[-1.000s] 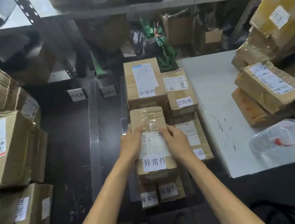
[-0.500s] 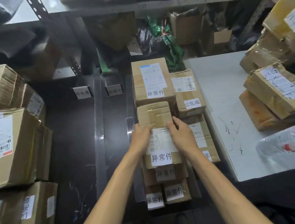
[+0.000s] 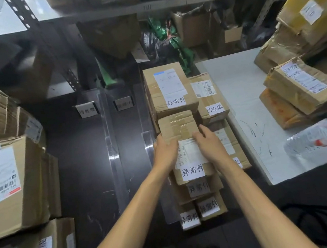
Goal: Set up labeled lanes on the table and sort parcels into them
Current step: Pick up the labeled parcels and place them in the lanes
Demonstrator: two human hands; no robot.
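Along the left edge stands a stack of large cardboard boxes [image 3: 6, 182] with shipping labels, filling the near-left part of the dark desk [image 3: 81, 163]. Right of them, 2 small white lane labels sit toward the far side of the desk: the left lane label [image 3: 87, 110] and, just past a clear plastic divider strip [image 3: 111, 146], the second lane label [image 3: 124, 104], whose writing is too blurred to read. Another clear strip [image 3: 149, 143] borders the next lane, where parcels are piled. At its far end a tall parcel [image 3: 170, 89] carries a white tag reading 异常件. In front of it, the left hand [image 3: 165, 154] and the right hand [image 3: 210, 146] both press on the top parcel [image 3: 182, 140], a small taped box; each grip is closed around a side of it, thumbs lying across its top beside the shipping label, and its own 异常件 tag [image 3: 192, 170] faces the camera. Beneath it lie 3 more tagged parcels [image 3: 199, 199] in the same pile. Just right, a neighbouring row of boxes [image 3: 211, 100] is tagged 已完成. Further right is a white desk [image 3: 243, 98] with pen marks, bearing a heap of unsorted parcels [image 3: 301, 85] and a clear plastic bottle [image 3: 321, 136] lying on its side.
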